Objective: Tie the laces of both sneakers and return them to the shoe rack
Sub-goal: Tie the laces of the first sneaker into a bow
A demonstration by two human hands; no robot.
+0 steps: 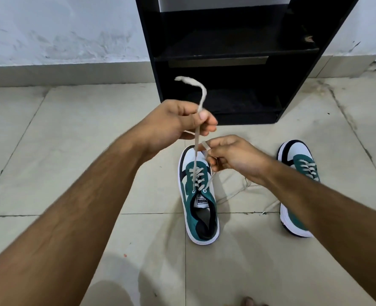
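Pulling one beige flat lace (197, 138) taut, the left hand (178, 122) pinches it above the near green-and-white sneaker (201, 208); the right hand (233, 155) pinches the other end. Neither knot looks tied; the second sneaker (297, 171) lies loose-laced before the empty black shoe rack (237, 54).

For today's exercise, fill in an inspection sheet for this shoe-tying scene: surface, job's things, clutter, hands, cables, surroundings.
Surface: pale tiled floor, scuffed, with dark grout lines.
Job's things: near sneaker untied, its lace pulled up; far sneaker untied too, lace ends loose on the floor; black shoe rack, no shoes on the shelves in view.
Clutter: a small red speck on the floor.
Hands: left hand pinching one lace end; right hand holding the other end.
Cables: nothing seen.
Surroundings: stained white wall.
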